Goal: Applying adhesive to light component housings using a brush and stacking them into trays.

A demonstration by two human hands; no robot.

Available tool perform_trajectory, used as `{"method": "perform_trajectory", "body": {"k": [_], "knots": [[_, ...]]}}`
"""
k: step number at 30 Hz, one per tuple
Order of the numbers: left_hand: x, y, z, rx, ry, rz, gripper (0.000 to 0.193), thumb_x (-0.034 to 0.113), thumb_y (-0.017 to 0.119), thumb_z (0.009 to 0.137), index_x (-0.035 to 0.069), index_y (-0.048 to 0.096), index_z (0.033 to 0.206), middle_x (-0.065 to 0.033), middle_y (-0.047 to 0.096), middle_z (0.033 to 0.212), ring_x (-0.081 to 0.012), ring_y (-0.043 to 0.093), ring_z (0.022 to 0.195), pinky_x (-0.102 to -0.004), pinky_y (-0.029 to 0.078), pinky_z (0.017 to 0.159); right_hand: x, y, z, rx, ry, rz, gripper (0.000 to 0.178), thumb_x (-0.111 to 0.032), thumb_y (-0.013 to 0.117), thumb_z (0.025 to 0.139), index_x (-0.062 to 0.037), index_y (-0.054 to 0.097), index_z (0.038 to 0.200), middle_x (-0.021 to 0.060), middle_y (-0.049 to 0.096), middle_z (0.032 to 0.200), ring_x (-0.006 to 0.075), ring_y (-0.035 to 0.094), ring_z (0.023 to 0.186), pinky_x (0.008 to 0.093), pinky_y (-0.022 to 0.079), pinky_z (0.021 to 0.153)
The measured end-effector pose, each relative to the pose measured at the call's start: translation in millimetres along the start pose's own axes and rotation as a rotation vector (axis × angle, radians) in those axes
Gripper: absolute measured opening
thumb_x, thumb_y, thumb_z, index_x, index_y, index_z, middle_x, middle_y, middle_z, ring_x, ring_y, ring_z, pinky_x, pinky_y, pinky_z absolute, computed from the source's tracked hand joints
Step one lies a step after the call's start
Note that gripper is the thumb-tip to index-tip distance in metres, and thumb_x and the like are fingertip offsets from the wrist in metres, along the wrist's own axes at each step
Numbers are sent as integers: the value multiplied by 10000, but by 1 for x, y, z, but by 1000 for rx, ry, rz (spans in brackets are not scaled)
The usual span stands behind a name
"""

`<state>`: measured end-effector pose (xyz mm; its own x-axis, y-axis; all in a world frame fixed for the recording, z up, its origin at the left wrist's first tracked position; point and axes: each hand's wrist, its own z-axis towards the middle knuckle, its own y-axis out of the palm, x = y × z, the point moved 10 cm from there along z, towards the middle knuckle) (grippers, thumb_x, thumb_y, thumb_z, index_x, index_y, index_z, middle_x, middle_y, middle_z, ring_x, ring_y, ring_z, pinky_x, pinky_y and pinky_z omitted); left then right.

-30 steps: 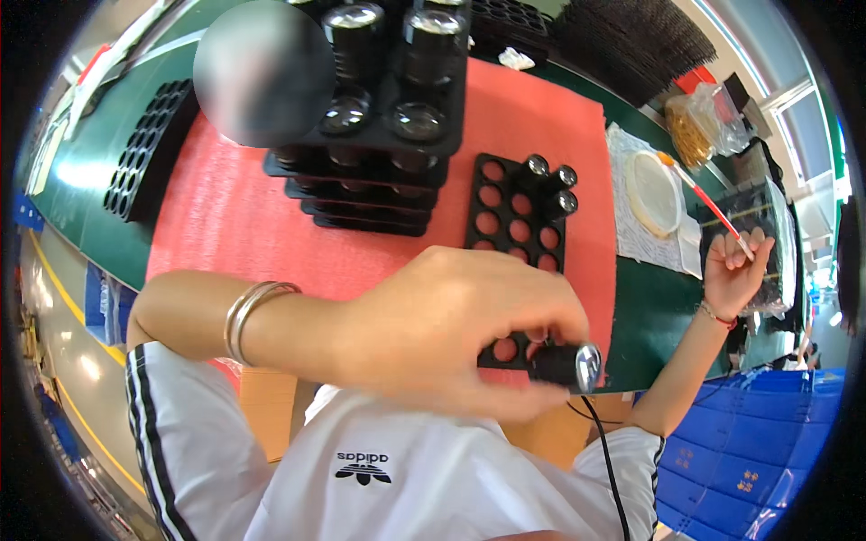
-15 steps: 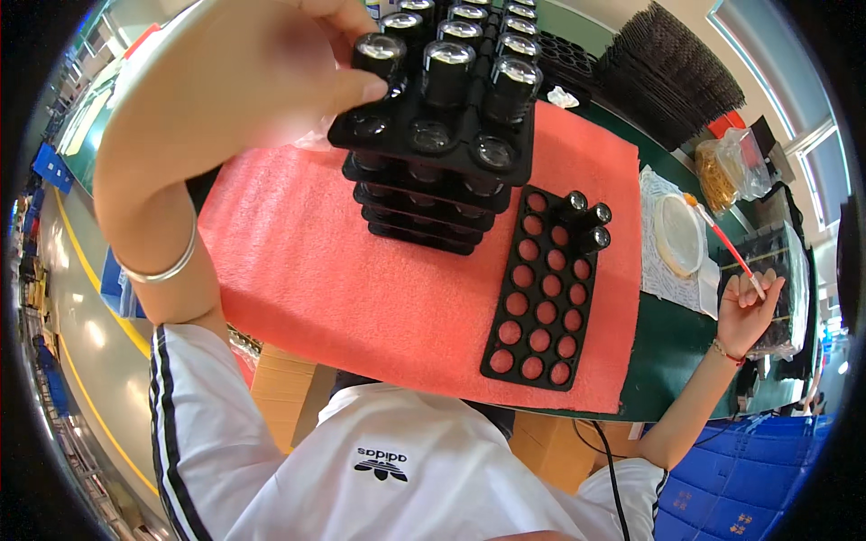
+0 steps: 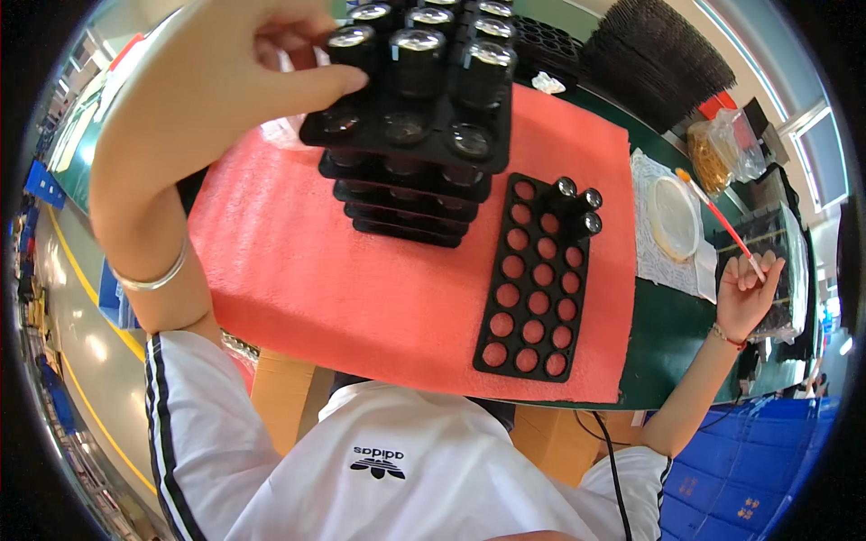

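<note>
Toward the near edge of the desk [image 3: 667,343] lies a holed black tray [image 3: 523,298] bearing three cylinders [image 3: 588,224]. At the right edge, the right hand [image 3: 749,293] curls around a brush [image 3: 720,219]. Farther off, the left hand [image 3: 257,86], half open, touches a silver-topped cylinder [image 3: 354,52] on stacked trays [image 3: 437,150]; grip unclear.

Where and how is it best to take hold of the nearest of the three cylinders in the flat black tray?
Probably by the black side wall of the nearest cylinder, below its shiny top, from above and the person's side: it stands upright in the tray, and the other two cylinders crowd its far side.
</note>
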<state>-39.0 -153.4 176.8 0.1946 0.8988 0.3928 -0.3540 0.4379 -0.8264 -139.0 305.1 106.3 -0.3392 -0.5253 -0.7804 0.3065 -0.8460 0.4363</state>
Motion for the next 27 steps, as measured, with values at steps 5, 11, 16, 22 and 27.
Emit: {"method": "perform_trajectory", "body": {"k": [5,11,16,22,27], "knots": [[41,-20,-28,83,-46,223,261,105,698,649,22,573,863,-16,544,712,-60,423,597,-220,341,539,-4,-9,4,41,-20,23,278,-284,407,910,-79,463,730,-11,350,523,84,289,496,224,246,506],[129,87,-58,-308,600,-280,454,262,681,658,6,514,993,-158,496,1002,-286,490,827,-360,402,717,-16,-51,-1,325,-155,-223,313,-296,442,894,-27,517,753,25,427,583,112,375,543,235,310,531],[122,176,-60,-424,415,-204,735,368,636,715,-12,293,1243,-252,136,1323,-420,230,1195,-452,263,974,-54,-15,-15,523,-448,-1106,403,-295,406,903,18,614,757,44,583,648,95,505,575,219,385,537],[105,214,-51,-482,322,-104,782,434,553,770,-29,212,1299,-303,22,1354,-441,79,1263,-473,178,1017,-55,-2,-18,502,-423,-1245,448,-331,416,896,17,615,696,42,563,599,88,495,540,211,369,509],[100,218,-38,-463,278,-130,744,436,536,780,-11,237,1295,-283,67,1359,-435,96,1261,-478,184,1013,-49,1,-20,506,-374,-1261,469,-357,426,887,17,612,672,36,544,570,77,473,519,215,360,498]]}}
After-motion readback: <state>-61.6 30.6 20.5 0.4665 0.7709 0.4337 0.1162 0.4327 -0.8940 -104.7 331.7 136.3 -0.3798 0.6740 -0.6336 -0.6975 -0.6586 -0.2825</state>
